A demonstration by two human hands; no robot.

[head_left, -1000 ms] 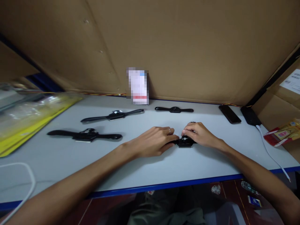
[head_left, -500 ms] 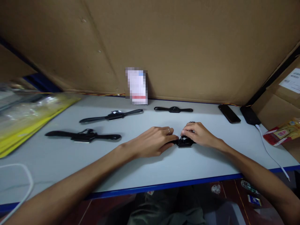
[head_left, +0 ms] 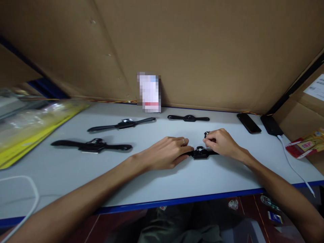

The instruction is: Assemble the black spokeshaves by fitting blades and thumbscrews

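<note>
A black spokeshave (head_left: 200, 153) lies on the table in front of me, its metal body showing between my hands. My left hand (head_left: 170, 152), with a ring on one finger, is closed over that spokeshave's left handle. Just above the right handle, my right hand (head_left: 218, 141) is closed in a pinch. A small dark, shiny piece (head_left: 207, 134) pokes out at its fingertips; its kind is too small to make out. Two more spokeshaves, a nearer one (head_left: 92, 145) and a farther one (head_left: 123, 124), rest to the left. Another black spokeshave body (head_left: 188, 118) lies behind my hands.
A pixelated card (head_left: 151, 94) leans on the cardboard wall (head_left: 192, 54). Two dark phone-like devices, a left one (head_left: 248, 123) and a right one (head_left: 271, 125) with a white cable (head_left: 291, 162), lie at right. Yellow-edged plastic packaging (head_left: 43, 131) covers the left end; a red-yellow packet (head_left: 307, 143) sits far right.
My right hand has lifted off the spokeshave's body and shifted slightly right, uncovering more of the body. My left hand stays on the left handle.
</note>
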